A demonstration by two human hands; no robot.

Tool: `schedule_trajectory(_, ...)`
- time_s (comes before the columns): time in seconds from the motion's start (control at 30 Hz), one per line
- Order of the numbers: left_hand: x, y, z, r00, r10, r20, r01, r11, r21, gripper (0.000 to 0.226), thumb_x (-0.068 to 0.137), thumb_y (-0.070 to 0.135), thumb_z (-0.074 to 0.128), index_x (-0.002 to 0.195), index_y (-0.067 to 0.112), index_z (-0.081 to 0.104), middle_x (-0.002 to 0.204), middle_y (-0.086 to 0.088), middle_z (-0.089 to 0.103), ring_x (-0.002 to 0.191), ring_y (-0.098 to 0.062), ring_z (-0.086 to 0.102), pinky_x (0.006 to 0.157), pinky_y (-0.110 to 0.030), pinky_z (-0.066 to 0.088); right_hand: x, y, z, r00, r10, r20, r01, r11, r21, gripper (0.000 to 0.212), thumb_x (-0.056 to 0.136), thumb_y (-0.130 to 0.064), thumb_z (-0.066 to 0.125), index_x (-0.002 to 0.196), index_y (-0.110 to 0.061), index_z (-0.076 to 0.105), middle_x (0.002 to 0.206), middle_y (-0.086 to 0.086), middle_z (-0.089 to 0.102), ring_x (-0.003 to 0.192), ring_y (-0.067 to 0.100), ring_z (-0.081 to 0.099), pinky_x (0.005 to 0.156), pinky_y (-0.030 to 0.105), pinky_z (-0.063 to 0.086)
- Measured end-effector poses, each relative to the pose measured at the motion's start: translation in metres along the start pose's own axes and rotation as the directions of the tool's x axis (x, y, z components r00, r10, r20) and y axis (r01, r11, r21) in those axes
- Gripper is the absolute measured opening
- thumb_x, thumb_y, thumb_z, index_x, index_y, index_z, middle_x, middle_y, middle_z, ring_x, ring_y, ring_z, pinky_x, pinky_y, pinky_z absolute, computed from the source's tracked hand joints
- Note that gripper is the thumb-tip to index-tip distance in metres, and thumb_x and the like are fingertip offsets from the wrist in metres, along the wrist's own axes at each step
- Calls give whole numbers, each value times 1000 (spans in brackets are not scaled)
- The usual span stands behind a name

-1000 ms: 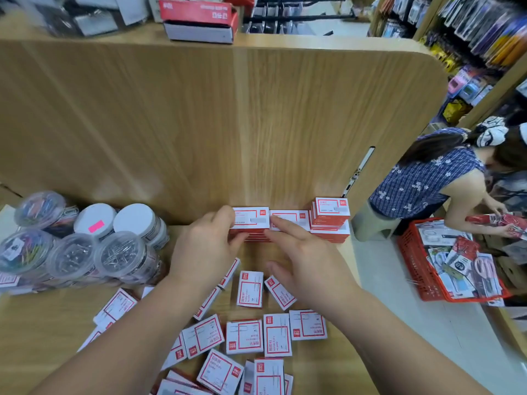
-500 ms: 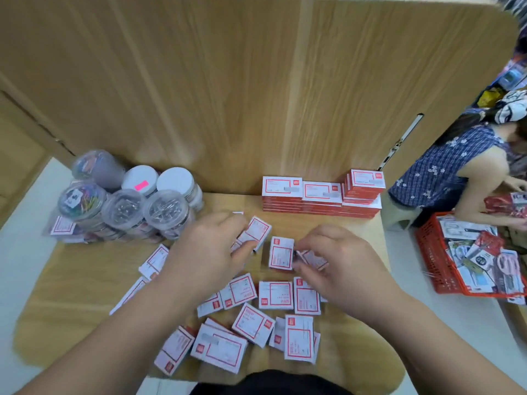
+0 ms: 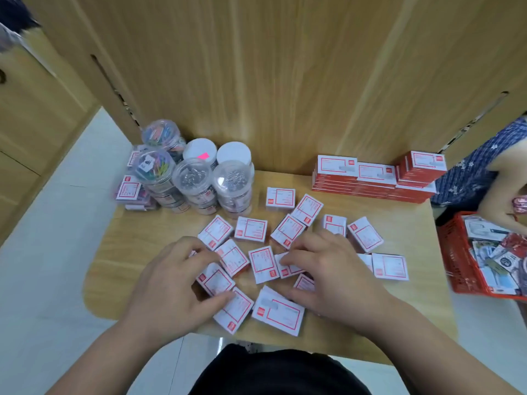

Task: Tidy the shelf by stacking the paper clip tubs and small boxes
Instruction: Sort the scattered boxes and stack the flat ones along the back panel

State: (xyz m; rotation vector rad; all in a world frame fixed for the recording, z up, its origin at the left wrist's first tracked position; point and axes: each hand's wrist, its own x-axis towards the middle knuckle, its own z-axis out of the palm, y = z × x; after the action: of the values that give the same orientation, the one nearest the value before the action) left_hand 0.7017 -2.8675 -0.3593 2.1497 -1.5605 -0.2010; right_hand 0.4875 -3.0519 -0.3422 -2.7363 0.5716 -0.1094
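Centre frame: left hand [image 3: 174,283] and right hand [image 3: 339,269] each pinch one of the loose small boxes [image 3: 218,282]. Probably light, stiff, slick card; grip opposite edges.

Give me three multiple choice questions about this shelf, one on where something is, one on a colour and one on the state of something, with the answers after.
1. Where do the clear tubs stand?
A. At the back left of the shelf
B. At the front right edge
C. On the floor

2. What colour is the basket?
A. Blue
B. Red
C. Green

3. How do the small boxes in the middle lie?
A. In one tall tower
B. Inside the tubs
C. Loose and scattered flat

Answers:
1 A, the clear tubs are grouped at the far left corner of the shelf.
2 B, the basket at the right is plainly red.
3 C, the small boxes lie at mixed angles, with the left hand and right hand down on them.
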Motion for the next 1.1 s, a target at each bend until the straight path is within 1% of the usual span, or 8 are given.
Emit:
schedule_trajectory(0.1,-9,-7,-6,996,53,75,-49,997,-55,67,54,72,77,106,28,69,103,11,50,82,-6,53,65,-31,50,-2,-8,3,999,-17,-41,19,999,36,36,74,-62,65,96,-33,71,96,-11,60,94,18,56,75,35,43)
schedule_trajectory(0.23,-10,-10,-2,977,131,169,-127,991,-36,77,45,74,80,109,35,64,104,12,49,82,-11,56,63,-29,47,-9,-21,1,991,-58,117,65,996,-56,57,55,-78,63,92,-36,69,90,-15,54,91,13,46,77,32,36)
schedule_trajectory(0.33,-6,-15,2,979,146,140,-136,988,-75,72,49,71,79,109,35,61,104,13,48,80,-12,56,62,-29,49,-10,-33,4,991,-42,124,59,990,-132,48,55,-68,64,88,-34,69,85,-14,52,89,15,45,76,32,35)
schedule_trajectory(0.5,-5,-24,2,986,146,83,-136,984,-113,63,58,64,75,110,30,65,106,11,53,84,-13,59,65,-33,54,-13,-40,8,1000,-12,25,14,998,-69,31,56,-51,66,77,-28,65,76,-12,54,82,16,48,76,30,38)
schedule_trajectory(0.7,1,-43,-7,994,55,97,-46,994,-98,73,49,62,86,111,31,61,108,17,49,94,-7,57,75,-30,51,-16,-29,-15,976,185,-118,-157,965,211,34,61,-45,69,89,-28,62,79,-14,61,77,10,56,66,32,47)
schedule_trajectory(0.87,5,-58,-9,973,-56,224,66,997,-35,69,51,65,71,113,43,52,102,24,50,95,-3,56,78,-32,50,-17,-8,-34,942,292,-163,-276,955,112,37,61,-35,79,94,-30,63,84,-13,63,80,13,57,66,30,47)
schedule_trajectory(0.97,7,-55,-9,979,-90,183,100,994,-45,54,56,48,74,107,40,58,93,19,55,87,-6,57,73,-33,51,-19,-1,-33,929,345,-132,-336,938,89,40,62,-34,82,97,-31,63,86,-14,63,82,13,57,69,32,48)
schedule_trajectory(1.1,9,-52,-15,982,-138,128,141,990,-15,47,55,39,65,101,32,67,87,15,56,84,-15,58,73,-35,52,-19,-2,-27,939,326,-111,-318,944,85,39,63,-32,82,97,-31,65,88,-17,63,83,6,53,68,20,43)
